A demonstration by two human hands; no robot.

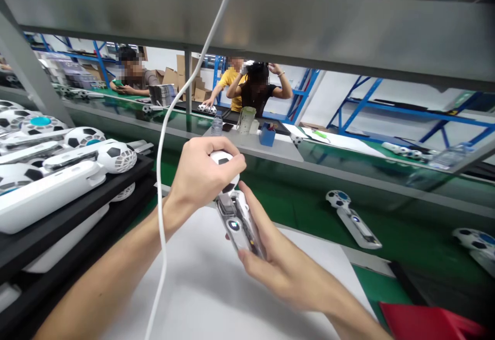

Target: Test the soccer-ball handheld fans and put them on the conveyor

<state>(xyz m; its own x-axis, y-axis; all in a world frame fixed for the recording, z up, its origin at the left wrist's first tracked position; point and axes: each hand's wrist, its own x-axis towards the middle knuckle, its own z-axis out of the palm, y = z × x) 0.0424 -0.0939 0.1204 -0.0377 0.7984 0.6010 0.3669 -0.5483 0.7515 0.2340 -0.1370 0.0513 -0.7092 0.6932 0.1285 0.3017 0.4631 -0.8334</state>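
Observation:
Both my hands are on one handheld fan (238, 229), which has a black-and-white football-patterned head and a pale handle with a small lit display. My left hand (207, 172) is wrapped over the round head, covering much of it. Around the handle closes my right hand (266, 244), its thumb near the lower end and its fingers along the far side. The fan is tilted, head away from me, above a white work surface (201, 298). Parts of the handle look see-through or uncovered; the detail is blurred.
Black trays (127, 188) of football-patterned fans are stacked at left. A white cable (161, 175) hangs in front of my left forearm. Another fan (358, 224) lies on the green conveyor (297, 206). A red object (421, 322) sits lower right. Several people are beyond the conveyor.

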